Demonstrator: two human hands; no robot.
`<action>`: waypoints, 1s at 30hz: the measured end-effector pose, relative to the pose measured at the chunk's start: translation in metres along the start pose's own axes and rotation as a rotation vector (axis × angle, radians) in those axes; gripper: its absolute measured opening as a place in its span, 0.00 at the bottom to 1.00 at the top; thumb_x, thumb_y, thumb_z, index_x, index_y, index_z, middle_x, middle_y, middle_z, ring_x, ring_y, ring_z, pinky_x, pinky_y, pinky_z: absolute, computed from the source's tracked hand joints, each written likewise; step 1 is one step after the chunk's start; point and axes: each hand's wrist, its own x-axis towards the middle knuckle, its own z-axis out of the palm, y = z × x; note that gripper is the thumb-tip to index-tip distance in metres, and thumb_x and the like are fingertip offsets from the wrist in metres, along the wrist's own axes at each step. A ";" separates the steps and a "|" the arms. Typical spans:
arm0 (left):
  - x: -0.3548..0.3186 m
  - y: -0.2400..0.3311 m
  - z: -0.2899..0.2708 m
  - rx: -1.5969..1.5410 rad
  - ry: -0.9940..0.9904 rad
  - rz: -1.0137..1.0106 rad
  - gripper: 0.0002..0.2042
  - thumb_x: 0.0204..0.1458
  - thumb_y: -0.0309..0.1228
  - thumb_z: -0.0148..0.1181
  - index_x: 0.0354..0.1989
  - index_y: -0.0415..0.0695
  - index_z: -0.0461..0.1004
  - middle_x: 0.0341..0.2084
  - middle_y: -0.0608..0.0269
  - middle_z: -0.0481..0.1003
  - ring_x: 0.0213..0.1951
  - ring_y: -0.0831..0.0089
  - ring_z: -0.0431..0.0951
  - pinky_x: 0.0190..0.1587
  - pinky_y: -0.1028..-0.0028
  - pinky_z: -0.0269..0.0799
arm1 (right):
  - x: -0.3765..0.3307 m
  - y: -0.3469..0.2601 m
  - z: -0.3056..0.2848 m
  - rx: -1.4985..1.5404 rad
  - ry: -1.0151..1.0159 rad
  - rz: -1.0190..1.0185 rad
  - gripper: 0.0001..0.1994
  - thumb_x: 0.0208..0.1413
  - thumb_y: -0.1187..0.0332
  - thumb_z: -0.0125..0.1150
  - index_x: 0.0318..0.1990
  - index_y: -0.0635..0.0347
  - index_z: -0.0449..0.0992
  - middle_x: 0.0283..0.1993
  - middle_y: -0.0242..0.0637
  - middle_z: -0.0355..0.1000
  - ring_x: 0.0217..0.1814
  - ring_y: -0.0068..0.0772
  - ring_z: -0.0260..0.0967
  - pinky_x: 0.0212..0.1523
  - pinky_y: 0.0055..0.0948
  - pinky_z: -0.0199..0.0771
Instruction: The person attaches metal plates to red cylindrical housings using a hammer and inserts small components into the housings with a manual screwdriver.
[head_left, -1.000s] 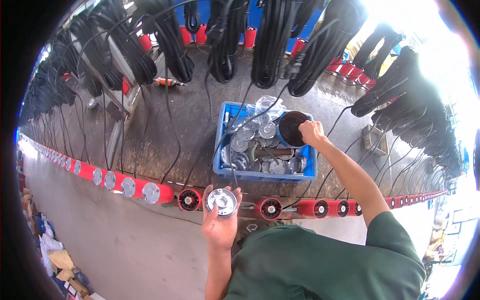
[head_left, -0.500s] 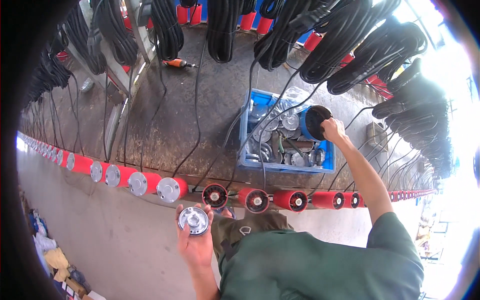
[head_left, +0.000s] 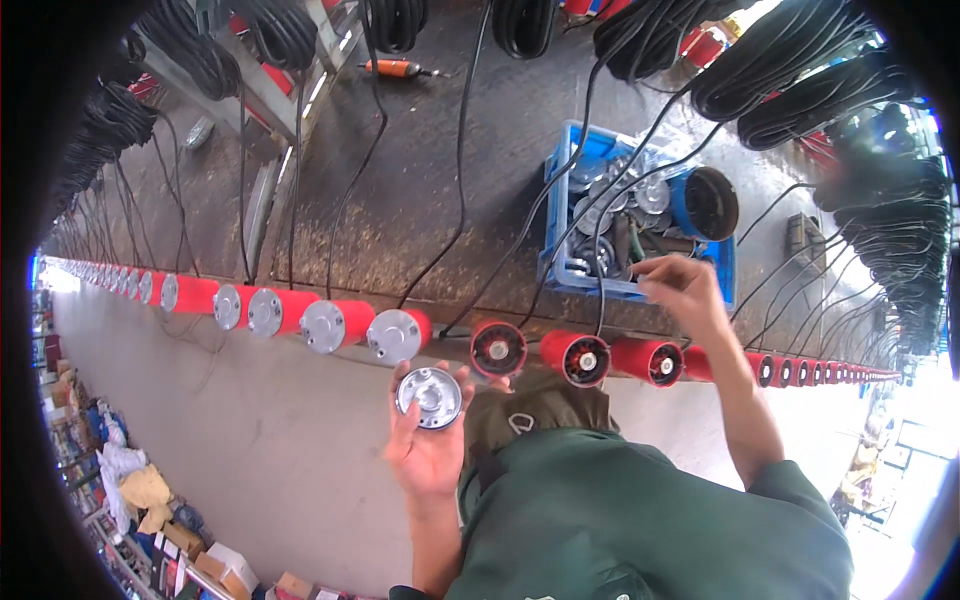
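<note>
Here the left hand (head_left: 425, 450) cradles a round metal cap (head_left: 429, 397), fingers curled around its rim, face up; the right hand (head_left: 680, 290) pinches together over the blue crate (head_left: 560, 265).

The left hand (head_left: 428, 452) holds a round silver metal cap (head_left: 429, 397) below the surface's (head_left: 400, 190) front edge, near the row of red cylinders (head_left: 590, 357). The right hand (head_left: 683, 290) touches the blue plastic crate (head_left: 570, 270).

Factory workshop – red motors (head_left: 620, 358) in rows, cable coils (head_left: 800, 80)
</note>
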 end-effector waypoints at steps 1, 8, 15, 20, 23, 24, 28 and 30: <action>-0.001 0.000 -0.002 -0.004 0.013 -0.009 0.27 0.67 0.29 0.59 0.74 0.47 0.65 0.66 0.36 0.71 0.68 0.34 0.71 0.72 0.41 0.67 | -0.007 -0.003 0.027 0.012 -0.041 0.038 0.05 0.57 0.77 0.72 0.40 0.69 0.85 0.51 0.38 0.86 0.41 0.20 0.79 0.43 0.25 0.80; -0.008 -0.003 -0.008 0.008 0.086 -0.043 0.26 0.67 0.27 0.58 0.73 0.47 0.63 0.64 0.38 0.73 0.67 0.35 0.73 0.70 0.40 0.71 | -0.015 -0.004 0.145 -0.344 -0.193 -0.689 0.12 0.49 0.71 0.80 0.40 0.59 0.84 0.48 0.37 0.83 0.47 0.42 0.83 0.45 0.37 0.86; -0.020 -0.011 -0.012 0.052 0.143 -0.047 0.25 0.68 0.30 0.57 0.73 0.49 0.65 0.64 0.37 0.73 0.66 0.36 0.73 0.69 0.43 0.72 | -0.009 0.005 0.172 -0.429 -0.252 -0.711 0.22 0.47 0.69 0.79 0.51 0.57 0.80 0.48 0.37 0.82 0.48 0.46 0.82 0.48 0.40 0.86; -0.022 -0.017 -0.012 0.033 0.153 -0.059 0.25 0.67 0.28 0.57 0.73 0.49 0.64 0.64 0.39 0.73 0.66 0.37 0.75 0.68 0.43 0.73 | -0.008 0.006 0.175 -0.423 -0.267 -0.701 0.22 0.47 0.69 0.80 0.51 0.58 0.80 0.48 0.38 0.82 0.49 0.46 0.83 0.48 0.40 0.86; -0.021 -0.019 -0.013 0.006 0.157 -0.063 0.25 0.67 0.27 0.58 0.72 0.48 0.64 0.62 0.40 0.74 0.65 0.38 0.76 0.68 0.42 0.73 | -0.007 0.006 0.175 -0.413 -0.257 -0.705 0.22 0.47 0.69 0.80 0.51 0.58 0.81 0.48 0.39 0.83 0.48 0.46 0.83 0.48 0.41 0.86; -0.021 -0.020 -0.014 0.016 0.150 -0.059 0.25 0.67 0.28 0.57 0.72 0.49 0.65 0.63 0.38 0.74 0.65 0.37 0.75 0.68 0.42 0.73 | -0.007 0.006 0.175 -0.405 -0.255 -0.707 0.22 0.47 0.69 0.80 0.51 0.58 0.81 0.48 0.39 0.83 0.48 0.46 0.83 0.48 0.41 0.86; -0.018 -0.020 -0.016 0.039 0.147 -0.054 0.24 0.68 0.29 0.57 0.72 0.48 0.65 0.64 0.36 0.73 0.66 0.36 0.75 0.69 0.41 0.72 | -0.006 0.008 0.175 -0.395 -0.270 -0.709 0.22 0.47 0.69 0.80 0.51 0.58 0.81 0.47 0.39 0.83 0.48 0.47 0.83 0.48 0.41 0.86; -0.017 -0.020 -0.015 0.014 0.141 -0.062 0.24 0.68 0.29 0.57 0.72 0.48 0.65 0.64 0.36 0.73 0.66 0.36 0.75 0.69 0.42 0.72 | -0.006 0.009 0.174 -0.388 -0.270 -0.712 0.22 0.47 0.69 0.80 0.52 0.58 0.80 0.48 0.39 0.83 0.48 0.47 0.83 0.48 0.41 0.86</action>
